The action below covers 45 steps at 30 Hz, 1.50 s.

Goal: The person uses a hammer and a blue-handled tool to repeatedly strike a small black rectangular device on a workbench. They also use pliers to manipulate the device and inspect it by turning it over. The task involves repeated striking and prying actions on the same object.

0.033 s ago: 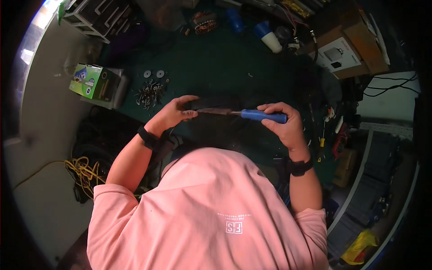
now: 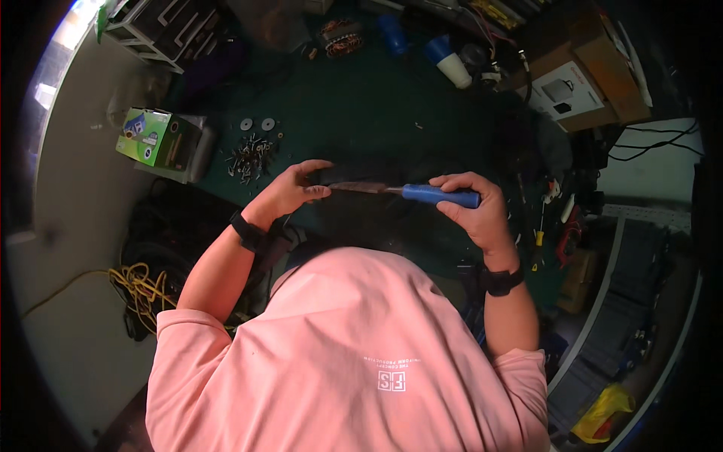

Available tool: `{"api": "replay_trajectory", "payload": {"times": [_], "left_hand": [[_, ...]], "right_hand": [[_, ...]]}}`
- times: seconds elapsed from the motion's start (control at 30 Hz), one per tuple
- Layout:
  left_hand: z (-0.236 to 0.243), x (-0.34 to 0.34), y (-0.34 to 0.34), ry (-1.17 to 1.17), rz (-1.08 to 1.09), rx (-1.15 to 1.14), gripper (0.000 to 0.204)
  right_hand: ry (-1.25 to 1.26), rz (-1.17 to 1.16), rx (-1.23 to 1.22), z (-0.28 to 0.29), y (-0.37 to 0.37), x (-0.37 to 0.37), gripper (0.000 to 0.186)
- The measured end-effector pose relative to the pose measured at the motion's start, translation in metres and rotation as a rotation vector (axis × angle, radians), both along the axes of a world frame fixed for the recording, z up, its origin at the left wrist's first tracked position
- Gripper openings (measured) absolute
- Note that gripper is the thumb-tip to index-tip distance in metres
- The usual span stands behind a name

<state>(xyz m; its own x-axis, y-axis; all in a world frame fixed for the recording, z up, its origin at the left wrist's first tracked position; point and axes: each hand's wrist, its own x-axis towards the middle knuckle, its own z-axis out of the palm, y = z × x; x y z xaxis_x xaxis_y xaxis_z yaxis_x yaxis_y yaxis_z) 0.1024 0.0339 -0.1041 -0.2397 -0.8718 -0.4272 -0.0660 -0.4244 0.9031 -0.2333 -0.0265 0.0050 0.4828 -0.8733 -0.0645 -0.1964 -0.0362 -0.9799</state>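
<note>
A file [image 2: 361, 187] with a blue handle lies level in front of my body, its dark, narrow blade pointing left. My right hand [image 2: 474, 207] is closed around the handle [image 2: 429, 194], thumb on the near side. My left hand [image 2: 297, 187] is at the blade's far end, with its thumb against the tip and its index finger stretched out beyond it. The lower fingers of that hand are hidden. Behind and below the blade is a dark shape [image 2: 369, 167] whose kind I cannot make out.
On the green work surface [image 2: 331, 105], left of centre, lie loose screws [image 2: 252, 157] and two grey washers [image 2: 257, 124]. A green box [image 2: 154, 139] stands at the left. Cardboard boxes [image 2: 595, 75] are at the back right, and a yellow screwdriver [image 2: 539, 235] lies right.
The blue-handled file has shifted very slightly to the left with my right hand. My left hand looks the same.
</note>
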Motion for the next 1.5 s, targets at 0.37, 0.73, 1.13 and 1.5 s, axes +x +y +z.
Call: {"api": "replay_trajectory", "payload": {"times": [0.37, 0.73, 1.13, 1.5], "left_hand": [[0.006, -0.005, 0.004, -0.060, -0.011, -0.015, 0.052], [-0.002, -0.007, 0.007, -0.089, 0.014, -0.011, 0.049], [0.004, -0.011, 0.010, -0.117, 0.027, -0.039, 0.044], [0.005, -0.009, 0.010, -0.115, 0.039, -0.012, 0.044]], "right_hand": [[-0.207, -0.110, 0.431, -0.019, -0.035, -0.005, 0.015], [0.155, 0.099, -0.396, 0.087, -0.024, 0.076, 0.005], [0.274, -0.020, -0.581, 0.094, -0.015, 0.020, 0.009], [0.396, 0.102, -0.603, 0.097, -0.015, 0.043, 0.013]]}}
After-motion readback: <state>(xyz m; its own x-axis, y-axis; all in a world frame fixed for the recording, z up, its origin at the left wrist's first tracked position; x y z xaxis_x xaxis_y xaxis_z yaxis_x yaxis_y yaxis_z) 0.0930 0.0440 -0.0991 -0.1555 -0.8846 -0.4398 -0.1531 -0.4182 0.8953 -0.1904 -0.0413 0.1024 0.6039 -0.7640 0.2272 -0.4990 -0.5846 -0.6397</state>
